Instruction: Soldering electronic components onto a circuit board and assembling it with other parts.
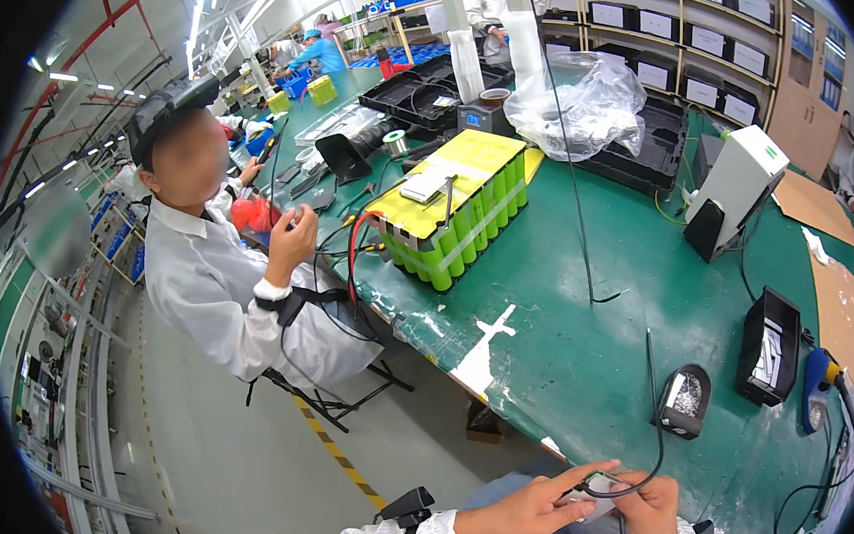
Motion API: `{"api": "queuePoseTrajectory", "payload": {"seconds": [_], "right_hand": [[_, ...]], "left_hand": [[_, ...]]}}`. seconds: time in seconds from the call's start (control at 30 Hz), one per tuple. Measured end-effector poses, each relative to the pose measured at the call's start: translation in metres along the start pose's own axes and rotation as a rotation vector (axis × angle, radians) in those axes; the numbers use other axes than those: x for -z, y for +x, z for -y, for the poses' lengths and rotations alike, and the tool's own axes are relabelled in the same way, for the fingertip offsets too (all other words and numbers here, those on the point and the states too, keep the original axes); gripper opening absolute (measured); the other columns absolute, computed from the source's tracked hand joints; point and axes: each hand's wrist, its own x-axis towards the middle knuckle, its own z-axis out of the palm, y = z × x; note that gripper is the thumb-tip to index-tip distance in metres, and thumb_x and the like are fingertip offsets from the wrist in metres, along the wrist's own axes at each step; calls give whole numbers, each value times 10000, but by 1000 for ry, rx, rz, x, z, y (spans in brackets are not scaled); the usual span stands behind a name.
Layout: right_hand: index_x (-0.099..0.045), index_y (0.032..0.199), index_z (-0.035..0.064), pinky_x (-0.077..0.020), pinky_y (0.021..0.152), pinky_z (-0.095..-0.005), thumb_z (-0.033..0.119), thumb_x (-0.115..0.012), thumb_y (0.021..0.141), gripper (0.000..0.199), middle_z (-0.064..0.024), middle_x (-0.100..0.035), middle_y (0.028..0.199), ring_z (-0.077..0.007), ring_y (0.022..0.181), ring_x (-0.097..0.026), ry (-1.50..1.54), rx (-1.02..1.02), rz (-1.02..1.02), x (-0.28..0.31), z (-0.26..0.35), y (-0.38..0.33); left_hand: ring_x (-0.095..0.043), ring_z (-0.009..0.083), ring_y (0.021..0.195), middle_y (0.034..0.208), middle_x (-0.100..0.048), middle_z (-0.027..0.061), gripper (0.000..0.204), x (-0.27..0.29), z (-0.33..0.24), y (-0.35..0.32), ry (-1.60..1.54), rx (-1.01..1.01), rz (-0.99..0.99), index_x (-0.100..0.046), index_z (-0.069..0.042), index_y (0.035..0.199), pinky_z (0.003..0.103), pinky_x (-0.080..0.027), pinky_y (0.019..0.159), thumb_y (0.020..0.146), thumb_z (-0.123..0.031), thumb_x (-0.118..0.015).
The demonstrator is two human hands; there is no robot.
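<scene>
Down at the table's near edge, my left hand [525, 513] and my right hand [650, 513] are both closed on a small pale, flat device [598, 489]. Part of it looks green, like a circuit board; my fingers cover much of the rest. A black cable [660, 441] arcs over the device and runs along the tabletop, while another stretch hangs below my right hand. Just beyond my hands lies a small black tray [684, 400] filled with tiny light-coloured parts. I cannot tell whether the cable is joined to the device.
The green table [561, 348] carries a yellow-topped pack of green battery cells [463, 195]. A black bin [770, 346], a blue-and-yellow handled tool [819, 383] and a white box-shaped unit [740, 181] stand right. Clear plastic wrap [590, 109] lies at the back. A co-worker [238, 252] sits left.
</scene>
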Motion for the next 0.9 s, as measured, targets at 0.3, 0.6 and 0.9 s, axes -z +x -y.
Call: {"api": "queuePoseTrajectory", "payload": {"seconds": [0.3,0.6,0.9], "right_hand": [[-688,1015,-56,-488,719,-281,259,-694,949,322,-98,-706,879,-131,794,-624,60,163,-175,-19,-1,1],[-697,1118,30,-484,915,-381,408,-563,1000,417,-172,-694,1159,-265,1076,-614,102,317,-76,-55,-3,16],[-721,989,-12,-487,563,-348,84,-781,812,210,-107,-686,738,-219,621,-645,-398,429,396,12,59,-27]], "left_hand": [[-596,85,799,1239,-612,116,662,-4,1,-7,-409,25,-199,-377,-9,1481,227,-510,603,886,46,-664],[-693,339,978,1074,-714,199,336,8,-11,-2,227,-656,-429,-569,-24,1127,414,-550,861,835,73,-704],[-701,353,995,1031,-701,257,223,24,-13,5,408,-664,-357,-472,-12,1070,458,-560,879,934,-15,-649]]}}
